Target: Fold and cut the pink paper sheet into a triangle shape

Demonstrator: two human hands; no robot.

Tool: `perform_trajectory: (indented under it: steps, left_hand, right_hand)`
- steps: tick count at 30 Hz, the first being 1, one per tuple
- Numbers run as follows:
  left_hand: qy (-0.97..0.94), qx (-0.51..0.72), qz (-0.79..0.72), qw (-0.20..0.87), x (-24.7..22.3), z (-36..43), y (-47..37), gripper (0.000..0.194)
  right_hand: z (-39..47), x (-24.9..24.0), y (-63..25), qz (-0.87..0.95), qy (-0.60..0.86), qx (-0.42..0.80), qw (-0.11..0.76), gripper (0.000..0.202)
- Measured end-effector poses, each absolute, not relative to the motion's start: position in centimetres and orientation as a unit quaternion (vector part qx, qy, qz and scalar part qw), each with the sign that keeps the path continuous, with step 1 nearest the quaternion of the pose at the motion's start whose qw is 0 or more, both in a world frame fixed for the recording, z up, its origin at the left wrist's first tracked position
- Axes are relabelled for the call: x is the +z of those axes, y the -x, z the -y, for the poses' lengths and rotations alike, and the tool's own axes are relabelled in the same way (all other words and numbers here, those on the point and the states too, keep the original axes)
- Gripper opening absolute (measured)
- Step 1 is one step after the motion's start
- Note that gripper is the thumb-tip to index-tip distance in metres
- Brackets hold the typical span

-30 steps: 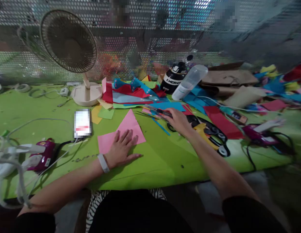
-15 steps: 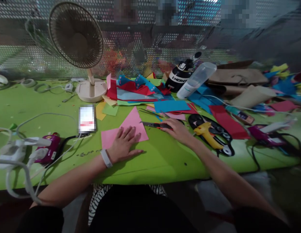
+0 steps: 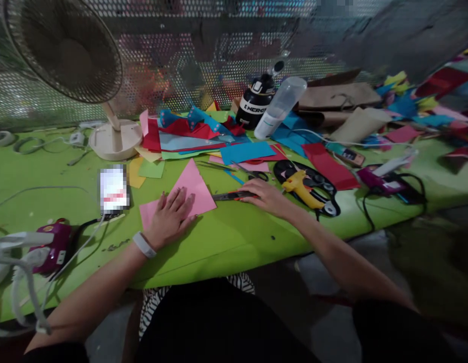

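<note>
1. Pink paper (image 3: 199, 189) lies on the green surface (image 3: 234, 237) just left of the frame's centre, its triangular peak pointing toward the top.
2. The left hand (image 3: 172, 214), with a pale band (image 3: 144, 244) at the wrist, lies on the paper; its grip is open, fingers spread, palm down.
3. The right hand (image 3: 267, 198), right of centre, has its grip closed on the handle end of a dark tool with orange trim (image 3: 229, 195). The tool points left, its tip at the paper's right edge; whether over or under it, I cannot tell.
4. Right of that hand, a yellow glue gun (image 3: 302, 189) lies on a black tray (image 3: 280, 168).
5. Above centre, a blue sheet (image 3: 249, 152) lies near a black bottle (image 3: 254, 103) and a tilted clear bottle (image 3: 284, 103).
6. A fan (image 3: 115, 143) stands at upper left.
</note>
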State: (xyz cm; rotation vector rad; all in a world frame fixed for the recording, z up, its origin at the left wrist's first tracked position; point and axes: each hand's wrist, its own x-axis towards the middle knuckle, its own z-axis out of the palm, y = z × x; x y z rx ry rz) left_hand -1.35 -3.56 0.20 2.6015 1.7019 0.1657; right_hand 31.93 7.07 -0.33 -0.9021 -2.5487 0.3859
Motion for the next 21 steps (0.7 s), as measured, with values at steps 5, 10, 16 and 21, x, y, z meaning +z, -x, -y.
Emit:
perform_trajectory:
  steps: [5, 10, 16, 21]
  left_hand:
    - [-0.832, 0.044, -0.553, 0.007, 0.3, 3.4, 1.2, 0.057]
    - [-0.835, 0.044, -0.548, 0.007, 0.3, 3.3, 1.3, 0.059]
    - [-0.837, 0.045, -0.546, 0.009, 0.2, 3.1, 1.4, 0.062]
    - [-0.838, 0.058, -0.542, 0.003, 0.1, 3.2, 1.3, 0.062]
  right_hand:
    - [-6.5, -0.5, -31.5, 0.918, 0.302, 0.159, 0.203, 0.029]
    - [-6.2, -0.7, -31.4, 0.919, 0.292, 0.166, 0.205, 0.030]
    - [-5.8, -0.9, -32.8, 0.915, 0.299, 0.171, 0.213, 0.029]
    - [-5.0, -0.7, -32.2, 0.907, 0.319, 0.171, 0.215, 0.028]
